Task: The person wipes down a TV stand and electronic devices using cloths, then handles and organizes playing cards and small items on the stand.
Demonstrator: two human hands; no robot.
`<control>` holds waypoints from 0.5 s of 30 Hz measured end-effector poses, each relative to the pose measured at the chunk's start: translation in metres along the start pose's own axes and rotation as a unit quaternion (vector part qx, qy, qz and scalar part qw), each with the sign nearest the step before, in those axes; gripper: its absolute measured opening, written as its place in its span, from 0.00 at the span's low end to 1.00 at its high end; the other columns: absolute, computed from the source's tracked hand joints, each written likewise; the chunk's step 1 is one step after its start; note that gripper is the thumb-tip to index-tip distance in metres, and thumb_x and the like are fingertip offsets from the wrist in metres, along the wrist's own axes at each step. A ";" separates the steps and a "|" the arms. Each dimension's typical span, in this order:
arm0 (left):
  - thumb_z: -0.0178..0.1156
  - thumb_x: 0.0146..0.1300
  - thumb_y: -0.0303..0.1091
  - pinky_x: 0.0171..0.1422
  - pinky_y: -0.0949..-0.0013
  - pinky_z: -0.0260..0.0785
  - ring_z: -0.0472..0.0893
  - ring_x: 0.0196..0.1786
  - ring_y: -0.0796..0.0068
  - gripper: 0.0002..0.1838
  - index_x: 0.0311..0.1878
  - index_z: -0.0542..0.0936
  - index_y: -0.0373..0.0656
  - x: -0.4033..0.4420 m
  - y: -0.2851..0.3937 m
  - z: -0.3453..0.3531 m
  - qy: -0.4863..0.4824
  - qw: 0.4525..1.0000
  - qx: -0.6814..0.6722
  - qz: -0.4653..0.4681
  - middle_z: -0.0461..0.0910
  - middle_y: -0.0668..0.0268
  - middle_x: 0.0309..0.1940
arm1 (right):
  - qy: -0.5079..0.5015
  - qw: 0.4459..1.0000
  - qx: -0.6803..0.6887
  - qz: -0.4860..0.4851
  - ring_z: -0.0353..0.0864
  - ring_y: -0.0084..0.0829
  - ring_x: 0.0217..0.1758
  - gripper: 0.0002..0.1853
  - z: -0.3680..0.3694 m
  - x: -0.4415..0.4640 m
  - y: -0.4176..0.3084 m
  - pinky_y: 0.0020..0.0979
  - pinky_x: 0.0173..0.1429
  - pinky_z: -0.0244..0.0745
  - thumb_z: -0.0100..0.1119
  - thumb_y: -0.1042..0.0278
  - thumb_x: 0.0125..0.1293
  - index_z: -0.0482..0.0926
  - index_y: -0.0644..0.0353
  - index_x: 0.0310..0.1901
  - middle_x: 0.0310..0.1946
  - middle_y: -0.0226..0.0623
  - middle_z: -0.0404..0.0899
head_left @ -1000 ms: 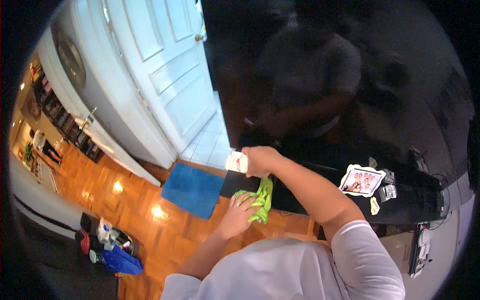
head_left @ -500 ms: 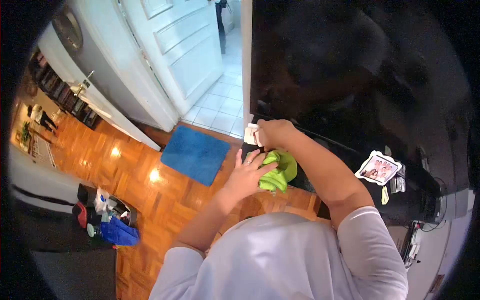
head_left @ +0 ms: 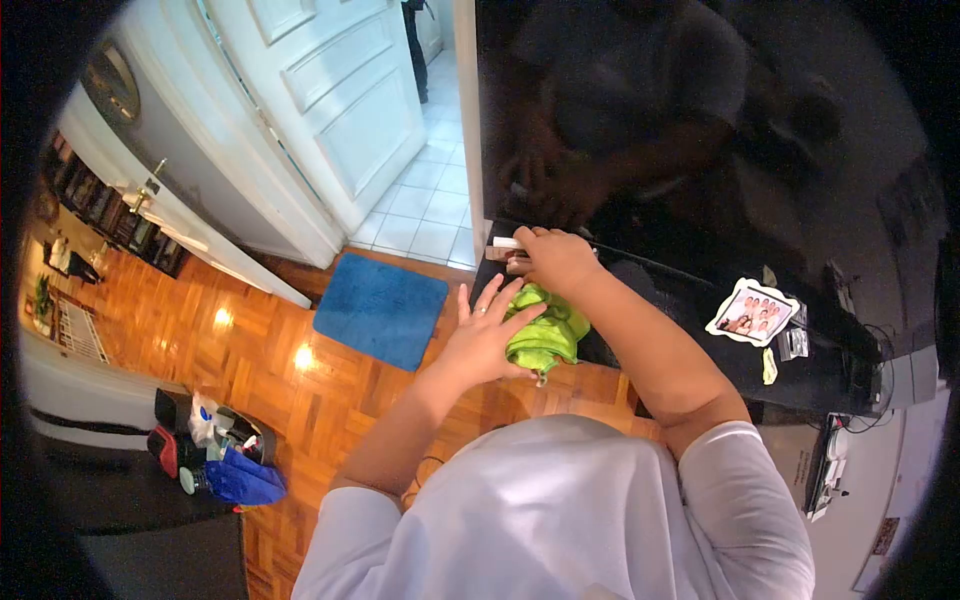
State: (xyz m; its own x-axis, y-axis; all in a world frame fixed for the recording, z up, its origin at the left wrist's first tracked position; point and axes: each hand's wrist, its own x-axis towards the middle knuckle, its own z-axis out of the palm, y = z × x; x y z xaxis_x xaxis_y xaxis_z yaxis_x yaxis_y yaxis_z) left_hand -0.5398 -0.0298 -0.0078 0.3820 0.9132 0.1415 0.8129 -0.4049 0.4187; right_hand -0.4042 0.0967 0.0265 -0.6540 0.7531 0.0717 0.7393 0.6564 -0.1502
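Note:
My right hand (head_left: 560, 262) is closed on a small white-and-brown item (head_left: 507, 249), which looks like a little picture frame, at the left end of a black shelf (head_left: 650, 295). Its fingers partly cover the item. Just below, my left hand (head_left: 488, 335), with a ring on one finger, holds a crumpled bright green cloth (head_left: 545, 335). Its fingers are spread along the cloth's left side, and the thumb is hidden. Farther right on the shelf lies a white scalloped photo frame (head_left: 755, 312) with several people pictured in it.
A glossy black panel (head_left: 640, 120) rises behind the shelf. Small items (head_left: 793, 344) sit beside the scalloped frame. A blue mat (head_left: 380, 310) lies on the wood floor by an open white door (head_left: 335, 110). At left, a blue bag (head_left: 243, 477) rests among clutter. Another person (head_left: 415, 55) stands beyond the door.
The small item under my right hand has tilted and now shows its white edge. The green cloth is more bunched beside my left hand. The whole view has shifted slightly.

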 end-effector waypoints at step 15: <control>0.64 0.43 0.30 0.62 0.57 0.59 0.67 0.58 0.63 0.24 0.49 0.78 0.50 0.028 -0.029 0.001 0.077 0.991 -0.002 0.108 0.71 0.68 0.52 | -0.042 0.994 0.079 0.062 0.79 0.43 0.42 0.22 -0.008 -0.003 0.009 0.42 0.42 0.73 0.64 0.57 0.48 0.73 0.53 0.45 0.37 0.41 0.80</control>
State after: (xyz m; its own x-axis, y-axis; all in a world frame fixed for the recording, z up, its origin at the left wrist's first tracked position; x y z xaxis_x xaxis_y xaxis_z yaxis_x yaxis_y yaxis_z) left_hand -0.5522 0.0071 -0.0170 0.4750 0.8017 0.3628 0.7176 -0.5915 0.3677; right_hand -0.3946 0.1007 0.0325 -0.5750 0.8172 -0.0395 0.7855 0.5378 -0.3062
